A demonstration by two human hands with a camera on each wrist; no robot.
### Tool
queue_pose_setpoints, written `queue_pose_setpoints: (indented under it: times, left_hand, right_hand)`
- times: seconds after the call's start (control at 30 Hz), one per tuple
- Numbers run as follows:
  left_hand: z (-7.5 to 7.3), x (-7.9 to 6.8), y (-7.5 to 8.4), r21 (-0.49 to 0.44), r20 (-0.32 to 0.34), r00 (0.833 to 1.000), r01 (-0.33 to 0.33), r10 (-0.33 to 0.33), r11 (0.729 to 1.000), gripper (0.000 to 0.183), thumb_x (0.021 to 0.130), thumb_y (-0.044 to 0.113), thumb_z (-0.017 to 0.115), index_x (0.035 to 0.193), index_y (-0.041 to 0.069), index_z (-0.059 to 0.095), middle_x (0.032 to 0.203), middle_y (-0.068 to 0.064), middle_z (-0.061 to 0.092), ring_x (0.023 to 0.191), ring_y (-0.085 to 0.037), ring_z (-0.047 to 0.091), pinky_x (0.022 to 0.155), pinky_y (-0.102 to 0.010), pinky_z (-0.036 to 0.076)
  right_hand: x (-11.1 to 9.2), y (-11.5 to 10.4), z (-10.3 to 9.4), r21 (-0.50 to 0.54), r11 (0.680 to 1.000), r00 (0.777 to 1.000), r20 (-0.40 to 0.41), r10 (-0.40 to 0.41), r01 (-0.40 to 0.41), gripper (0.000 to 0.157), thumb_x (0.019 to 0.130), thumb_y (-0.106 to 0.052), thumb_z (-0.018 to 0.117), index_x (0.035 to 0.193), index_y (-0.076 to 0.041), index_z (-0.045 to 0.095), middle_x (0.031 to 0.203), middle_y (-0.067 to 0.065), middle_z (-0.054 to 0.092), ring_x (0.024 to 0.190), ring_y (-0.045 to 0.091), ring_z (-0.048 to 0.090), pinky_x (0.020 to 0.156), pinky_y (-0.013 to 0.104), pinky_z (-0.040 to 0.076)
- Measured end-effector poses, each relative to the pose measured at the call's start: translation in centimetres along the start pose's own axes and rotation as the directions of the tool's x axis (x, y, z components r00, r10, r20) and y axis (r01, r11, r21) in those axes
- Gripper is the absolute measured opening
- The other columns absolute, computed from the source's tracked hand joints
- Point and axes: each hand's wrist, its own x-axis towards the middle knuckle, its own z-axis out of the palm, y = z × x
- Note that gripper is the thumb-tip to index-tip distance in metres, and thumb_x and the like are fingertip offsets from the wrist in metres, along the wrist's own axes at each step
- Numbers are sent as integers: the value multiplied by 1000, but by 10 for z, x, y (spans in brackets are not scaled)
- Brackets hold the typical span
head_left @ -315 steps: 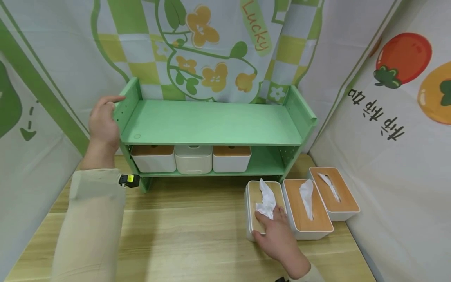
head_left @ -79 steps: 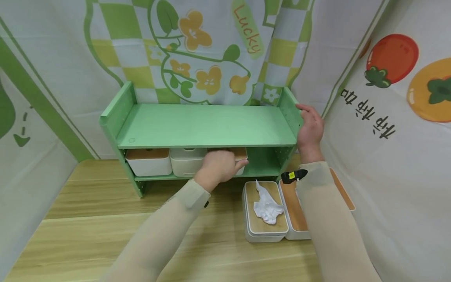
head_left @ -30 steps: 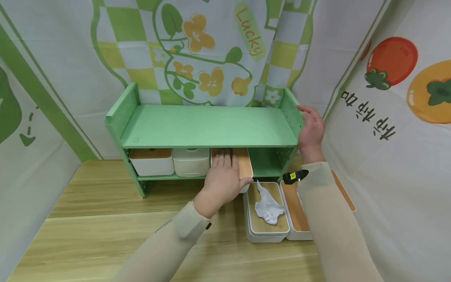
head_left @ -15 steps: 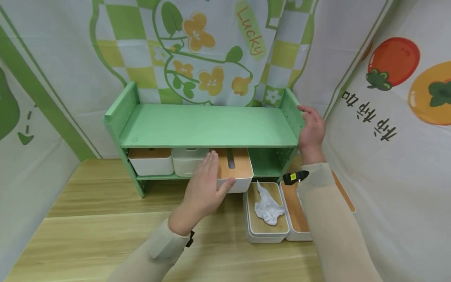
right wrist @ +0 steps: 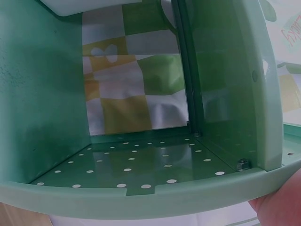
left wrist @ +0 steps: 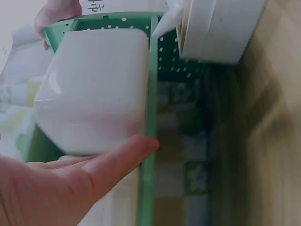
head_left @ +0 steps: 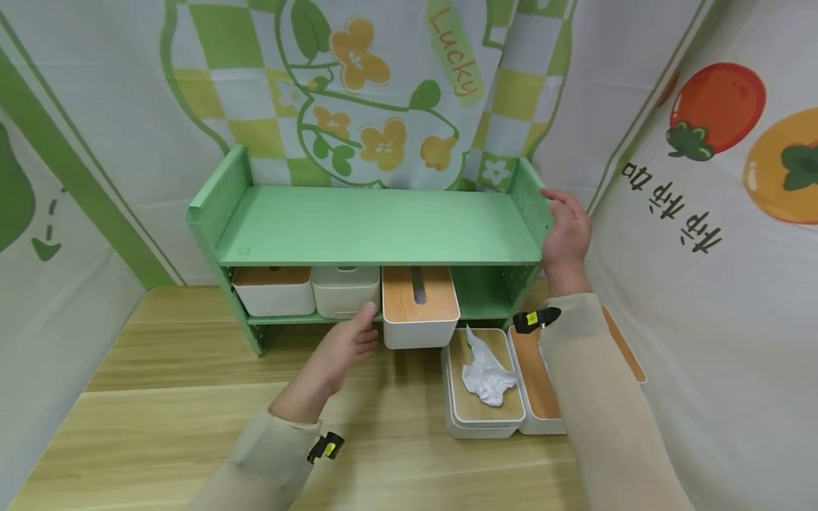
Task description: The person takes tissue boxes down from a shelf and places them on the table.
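The left sleeve (head_left: 268,451) and right sleeve (head_left: 607,397) are plain pale beige, ending near the wrists. By the cuffs, the left wrist device (head_left: 324,447) and right wrist device (head_left: 537,320) are small and black, with bright yellow patches (head_left: 531,319). The left hand (head_left: 332,358) and right hand (head_left: 567,238) are bare.

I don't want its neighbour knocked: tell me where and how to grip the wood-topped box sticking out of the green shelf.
Probably best from the front, pinching both side walls of the wood-topped box near its front end. That end juts past the edge of the green shelf and ahead of the cream box on its left, so both walls look reachable.
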Motion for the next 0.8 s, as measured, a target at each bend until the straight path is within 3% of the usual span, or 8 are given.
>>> queue_pose_setpoints:
  times: [0.1,0.23,0.47,0.57,0.7,0.8]
  left_hand:
    - [3,11,-5,-185,57,992,123,-114,975,93,102,56,42,145,-23,19,145,-42,31,133,-53,36,109,-55,31]
    - [8,25,-13,-273,63,987,162,-151,948,83,101,49,51,146,-15,26,141,-36,40,127,-46,46,106,-54,37]
    - [10,30,-19,-284,38,989,150,-145,947,65,100,37,60,139,-12,41,121,-23,60,104,-27,61,98,-46,46]
    - [9,25,-19,-261,40,988,151,-146,953,66,100,38,60,138,-13,42,120,-23,61,102,-26,63,94,-43,49]
    - [6,22,-18,-273,56,988,155,-146,949,67,101,40,55,140,-13,40,121,-23,59,101,-26,63,96,-47,48]
    - [5,25,-18,-301,64,987,162,-149,940,67,102,41,50,141,-12,37,123,-24,55,101,-27,61,100,-52,44]
  right_hand:
    - [1,0,0,8,1000,1000,-2,-6,6,37,104,-20,39,123,-14,70,139,-5,54,129,12,40,104,32,26]
    - [2,0,0,9,1000,1000,-5,-11,11,37,103,-20,40,122,-14,71,139,-4,55,125,13,42,102,31,28]
    - [-1,0,0,12,1000,1000,-6,-3,3,38,104,-20,39,123,-15,71,139,-6,54,105,16,44,93,31,28]
    - [-1,-1,1,7,1000,1000,-4,-3,3,38,104,-20,39,123,-16,71,139,-6,55,88,10,44,88,30,30]
    - [-1,-1,1,10,1000,1000,-10,1,0,38,104,-20,38,123,-16,71,139,-7,55,61,12,28,81,29,30]
    - [-1,-2,0,7,1000,1000,-16,11,-11,38,104,-20,38,123,-17,71,139,-7,54,62,12,29,81,29,31]
